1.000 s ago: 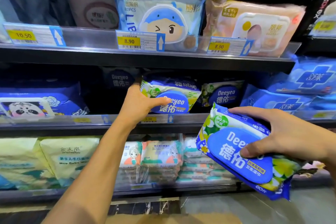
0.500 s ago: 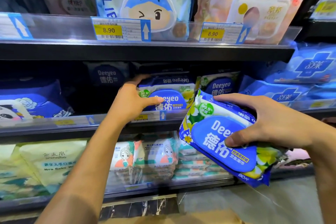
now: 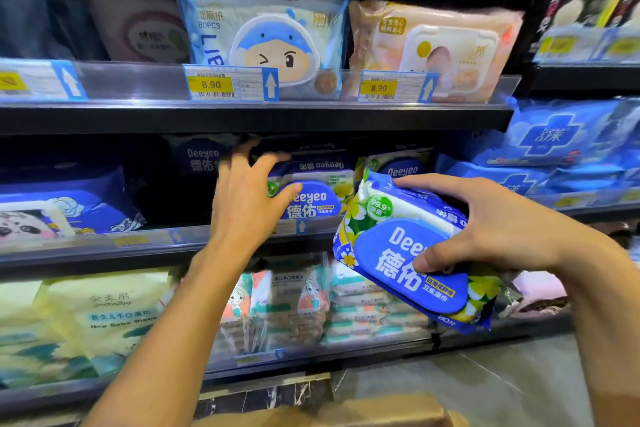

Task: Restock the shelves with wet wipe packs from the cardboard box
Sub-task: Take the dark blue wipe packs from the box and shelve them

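Fingers of the right hand (image 3: 495, 229) are curling over the top edge of a Deeyeo wet wipe pack (image 3: 398, 253) while the thumb is pressing on its blue lid, so the pack is hanging tilted, gripped at one end. The soft film may well be slipping there. The left hand (image 3: 249, 208) is spreading wide and gripping nothing, its thumb lying against the shelved Deeyeo pack (image 3: 318, 201) just beyond the fingertips. A careless push risks toppling the packs over the clear shelf lip (image 3: 138, 243). The cardboard box (image 3: 381, 409) is sitting well below both hands

Left hand (image 3: 250, 199) splayed, right hand (image 3: 493, 227) gripping
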`<state>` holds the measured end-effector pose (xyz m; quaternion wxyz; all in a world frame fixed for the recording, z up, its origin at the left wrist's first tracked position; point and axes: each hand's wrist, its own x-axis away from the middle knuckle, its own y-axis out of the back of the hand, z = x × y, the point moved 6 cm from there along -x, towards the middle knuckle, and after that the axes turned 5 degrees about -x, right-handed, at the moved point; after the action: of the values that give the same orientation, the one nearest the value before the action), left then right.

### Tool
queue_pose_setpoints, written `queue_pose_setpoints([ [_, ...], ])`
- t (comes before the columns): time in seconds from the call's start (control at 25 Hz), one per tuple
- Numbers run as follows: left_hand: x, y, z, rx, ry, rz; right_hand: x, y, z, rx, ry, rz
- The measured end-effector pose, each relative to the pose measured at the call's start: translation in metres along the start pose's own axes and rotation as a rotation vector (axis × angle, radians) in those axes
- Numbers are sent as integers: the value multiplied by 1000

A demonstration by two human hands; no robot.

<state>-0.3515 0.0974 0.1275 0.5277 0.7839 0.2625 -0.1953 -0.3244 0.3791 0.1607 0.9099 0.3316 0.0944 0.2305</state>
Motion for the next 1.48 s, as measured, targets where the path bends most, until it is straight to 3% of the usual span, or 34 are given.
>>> queue_pose_setpoints([
  [0.04,1,11,-13,150,-99,-15,3,2,4,8,13,-10],
  [0.08,2,18,-26,358,-152,80,4,4,7,14,28,-25],
  [0.16,13,16,-53,751,-182,507,4,6,15,20,73,-57],
  [0.24,29,10,-73,888,-218,782,4,6,24,25,116,-73],
  [0.32,38,7,-81,955,-214,855,5,2,29,47,141,-55],
  [0.56,38,2,-74,1049,-165,781,6,-9,27,-19,178,-32],
  [0.88,31,-14,-66,1127,56,539,-8,10,-11,-99,88,-266],
  [0.96,28,-21,-63,1231,137,480,-8,19,-33,-253,30,-328],
  [1.08,27,-26,-64,1368,237,413,-4,14,-56,-569,-32,-258],
  [1.16,28,-29,-71,1356,238,385,-5,9,-58,-641,-1,-239],
  [1.48,27,-56,-98,1159,164,418,-11,21,-81,-650,20,-452],
])
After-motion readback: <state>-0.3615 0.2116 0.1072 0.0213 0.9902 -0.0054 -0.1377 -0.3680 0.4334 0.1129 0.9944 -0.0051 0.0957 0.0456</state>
